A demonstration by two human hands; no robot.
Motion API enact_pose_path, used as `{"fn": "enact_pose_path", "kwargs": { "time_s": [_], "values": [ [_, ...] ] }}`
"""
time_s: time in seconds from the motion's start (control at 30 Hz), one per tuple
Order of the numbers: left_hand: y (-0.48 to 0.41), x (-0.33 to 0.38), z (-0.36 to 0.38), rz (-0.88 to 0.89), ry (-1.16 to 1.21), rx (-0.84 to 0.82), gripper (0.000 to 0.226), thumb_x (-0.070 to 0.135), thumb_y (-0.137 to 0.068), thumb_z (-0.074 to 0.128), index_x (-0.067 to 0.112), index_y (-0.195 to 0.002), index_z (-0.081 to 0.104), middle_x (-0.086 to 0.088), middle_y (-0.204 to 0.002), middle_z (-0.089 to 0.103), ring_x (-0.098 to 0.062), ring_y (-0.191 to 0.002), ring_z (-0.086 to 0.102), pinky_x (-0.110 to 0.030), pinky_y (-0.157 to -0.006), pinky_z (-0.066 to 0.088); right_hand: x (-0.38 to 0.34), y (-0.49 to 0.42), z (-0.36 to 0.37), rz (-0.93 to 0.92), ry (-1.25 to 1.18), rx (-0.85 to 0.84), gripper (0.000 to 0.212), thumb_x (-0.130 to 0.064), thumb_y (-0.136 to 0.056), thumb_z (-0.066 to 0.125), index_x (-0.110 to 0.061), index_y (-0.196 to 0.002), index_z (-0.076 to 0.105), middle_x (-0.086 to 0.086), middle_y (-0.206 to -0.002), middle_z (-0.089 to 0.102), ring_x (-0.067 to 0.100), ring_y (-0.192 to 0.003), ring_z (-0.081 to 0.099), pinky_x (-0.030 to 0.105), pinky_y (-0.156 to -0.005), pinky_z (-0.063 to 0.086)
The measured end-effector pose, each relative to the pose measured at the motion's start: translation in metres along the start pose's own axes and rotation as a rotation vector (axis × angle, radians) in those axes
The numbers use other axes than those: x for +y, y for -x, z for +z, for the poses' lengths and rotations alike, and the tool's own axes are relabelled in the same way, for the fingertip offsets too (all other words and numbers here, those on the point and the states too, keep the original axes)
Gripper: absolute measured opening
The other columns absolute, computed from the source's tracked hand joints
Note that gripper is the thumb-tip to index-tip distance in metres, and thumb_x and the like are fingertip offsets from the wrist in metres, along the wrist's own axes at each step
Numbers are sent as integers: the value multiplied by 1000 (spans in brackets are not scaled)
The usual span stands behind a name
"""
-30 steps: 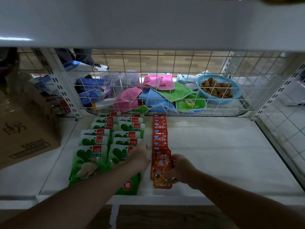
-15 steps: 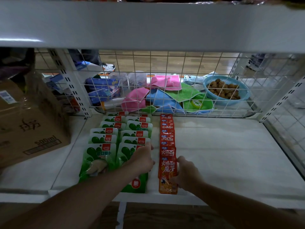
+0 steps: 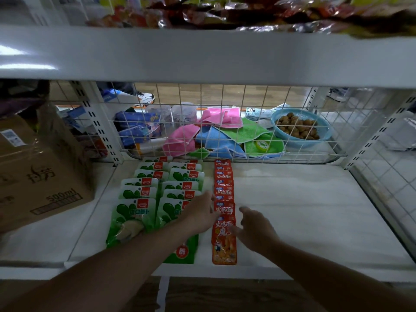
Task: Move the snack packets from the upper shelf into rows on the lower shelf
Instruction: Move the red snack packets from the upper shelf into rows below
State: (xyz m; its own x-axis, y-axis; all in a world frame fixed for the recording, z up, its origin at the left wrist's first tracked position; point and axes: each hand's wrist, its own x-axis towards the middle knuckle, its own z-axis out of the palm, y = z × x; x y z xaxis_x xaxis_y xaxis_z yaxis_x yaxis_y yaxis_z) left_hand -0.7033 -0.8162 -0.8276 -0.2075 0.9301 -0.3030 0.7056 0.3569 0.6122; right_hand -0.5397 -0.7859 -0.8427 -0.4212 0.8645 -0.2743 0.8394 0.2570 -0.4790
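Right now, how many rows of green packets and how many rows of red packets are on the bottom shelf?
Green packet rows: 2
Red packet rows: 1
Total: 3 rows

I see the white lower shelf (image 3: 304, 210) carrying two overlapping rows of green snack packets (image 3: 139, 194) at centre-left, one row of red packets (image 3: 223, 176) just right of them, and a cardboard box (image 3: 40, 176) far left.
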Motion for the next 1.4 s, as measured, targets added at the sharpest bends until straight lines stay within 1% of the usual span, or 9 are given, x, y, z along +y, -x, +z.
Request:
{"fn": "enact_pose_path", "kwargs": {
  "time_s": [0.17, 0.3, 0.4, 0.53, 0.77, 0.93, 1.07, 1.2, 1.4],
  "values": [
    [15, 19, -16, 136, -23, 106, 41, 40, -95, 63, 23, -129, 51, 4, -122, 63, -8, -98, 57, -20, -74, 45, -14, 2, -36, -51, 176, 129, 68, -56, -95, 53, -17, -148, 37, 7, -146, 49, 23, -133, 48, 37, -105, 44],
    [25, 30, -29, 250, -250, 258, 53, 54, -95, 54, 27, -140, 45, 2, -145, 50, -21, -135, 41, -42, -111, 33, -18, 5, -67, -120, 282, 198, 72, -61, -96, 44, -21, -153, 28, 6, -155, 39, 24, -145, 33, 42, -117, 34],
    [37, 42, -45, 265, -327, 309, 57, 58, -96, 49, 31, -145, 39, 3, -157, 36, -24, -147, 23, -47, -120, 17, -21, 18, -91, -145, 351, 212, 70, -63, -97, 35, -27, -156, 21, 5, -163, 26, 27, -152, 15, 46, -124, 19],
    [62, 58, -68, 288, -367, 370, 56, 59, -96, 46, 39, -147, 36, 2, -162, 26, -27, -150, 16, -53, -122, 9, -32, 44, -116, -186, 417, 240, 71, -68, -96, 28, -31, -156, 18, 3, -165, 19, 28, -153, 9, 50, -124, 14],
    [119, 94, -102, 312, -425, 420, 61, 64, -97, 35, 36, -151, 34, 2, -164, 23, -26, -151, 15, -54, -122, 8, -61, 104, -154, -233, 461, 305, 72, -71, -95, 21, -35, -157, 12, 3, -165, 18, 29, -153, 9, 51, -124, 8],
    [167, 114, -122, 350, -391, 454, 59, 63, -97, 37, 36, -149, 35, 4, -162, 26, -23, -149, 16, -45, -121, 13, -81, 148, -179, -265, 456, 351, 97, -81, -76, -9, -35, -156, 18, 3, -164, 22, 31, -151, 14, 49, -123, 13],
    [203, 132, -139, 352, -396, 426, 57, 61, -98, 37, 37, -149, 35, 7, -163, 24, -21, -149, 17, -43, -122, 13, -98, 181, -203, -295, 435, 405, 66, -66, -98, 20, -35, -156, 22, 4, -162, 27, 30, -150, 18, 47, -123, 16],
    [224, 145, -155, 387, -383, 482, 62, 65, -95, 38, 34, -150, 36, 4, -160, 31, -22, -147, 24, -45, -121, 21, -116, 204, -225, -336, 449, 466, 85, -76, -87, 0, -32, -153, 29, 4, -156, 38, 29, -143, 31, 46, -120, 25],
    [246, 169, -199, 404, -356, 544, 58, 60, -97, 43, 33, -148, 40, 6, -159, 32, -20, -146, 23, -40, -117, 22, -141, 215, -257, -414, 379, 550, 87, -79, -86, 4, -30, -146, 43, 4, -147, 49, 28, -136, 42, 44, -113, 34]
  ]
}}
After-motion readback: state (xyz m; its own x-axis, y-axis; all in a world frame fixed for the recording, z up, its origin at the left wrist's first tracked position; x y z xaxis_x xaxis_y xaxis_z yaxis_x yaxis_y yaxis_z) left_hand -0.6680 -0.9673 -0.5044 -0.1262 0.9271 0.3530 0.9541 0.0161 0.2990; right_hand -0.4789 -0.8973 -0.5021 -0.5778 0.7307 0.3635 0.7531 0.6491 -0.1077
